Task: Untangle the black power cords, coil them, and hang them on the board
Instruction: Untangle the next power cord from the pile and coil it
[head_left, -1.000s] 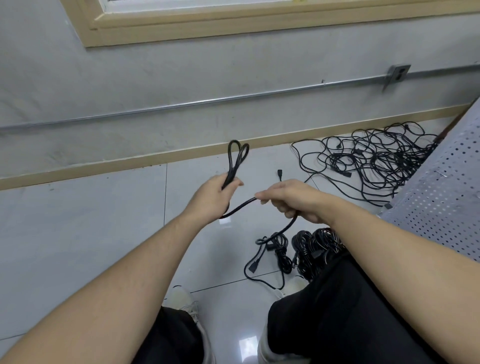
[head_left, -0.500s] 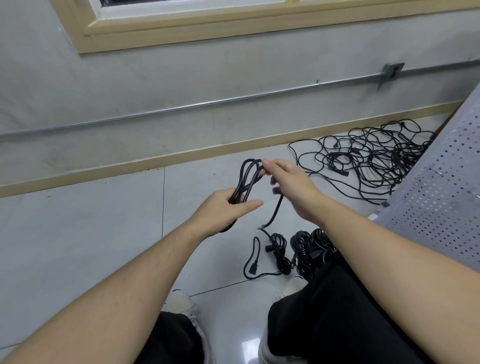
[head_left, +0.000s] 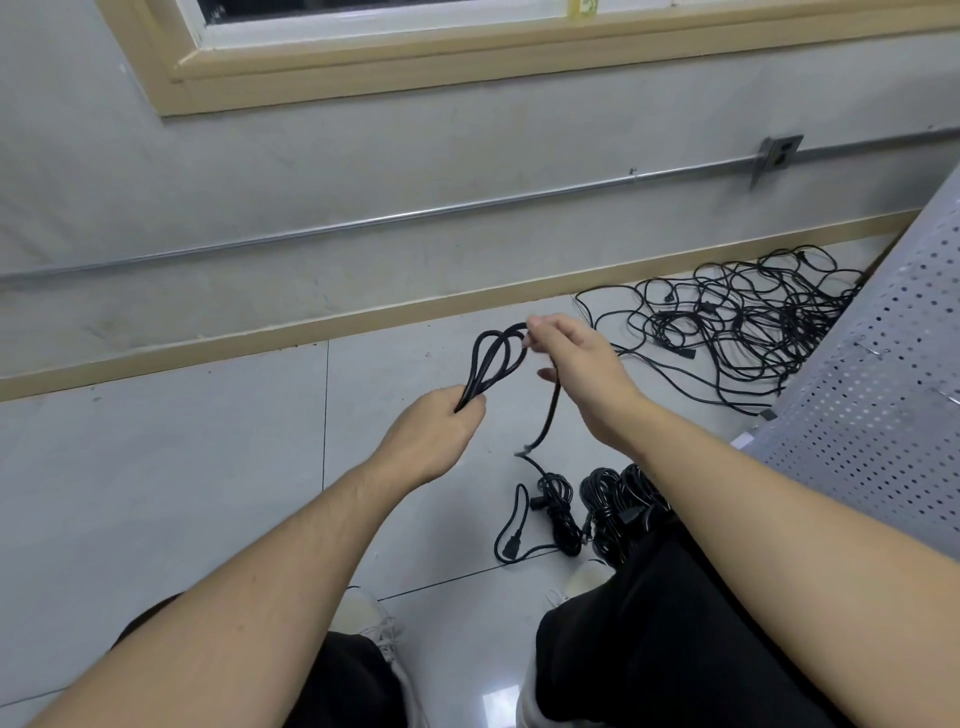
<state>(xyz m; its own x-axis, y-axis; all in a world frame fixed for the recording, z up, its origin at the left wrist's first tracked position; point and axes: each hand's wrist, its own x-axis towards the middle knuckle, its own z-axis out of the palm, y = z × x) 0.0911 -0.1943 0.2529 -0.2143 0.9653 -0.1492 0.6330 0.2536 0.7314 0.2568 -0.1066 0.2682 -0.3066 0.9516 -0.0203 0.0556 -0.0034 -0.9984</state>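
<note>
The lower ends of the cord loops (head_left: 493, 364) are swallowed by the left hand (head_left: 426, 441), fist curled tight round them, arm stretched forward. The loop tops are pinched by the right hand (head_left: 576, 364), wrist bent down, its fingertips blurred. A tangled pile (head_left: 737, 322) is spread on the floor (head_left: 156, 467) far right, beside the perforated board (head_left: 883, 415), cut off at the edge.

A thin black power cord (head_left: 493, 364) is folded into loops, raised above the grey tiled floor (head_left: 182, 467); its free end hangs down.
</note>
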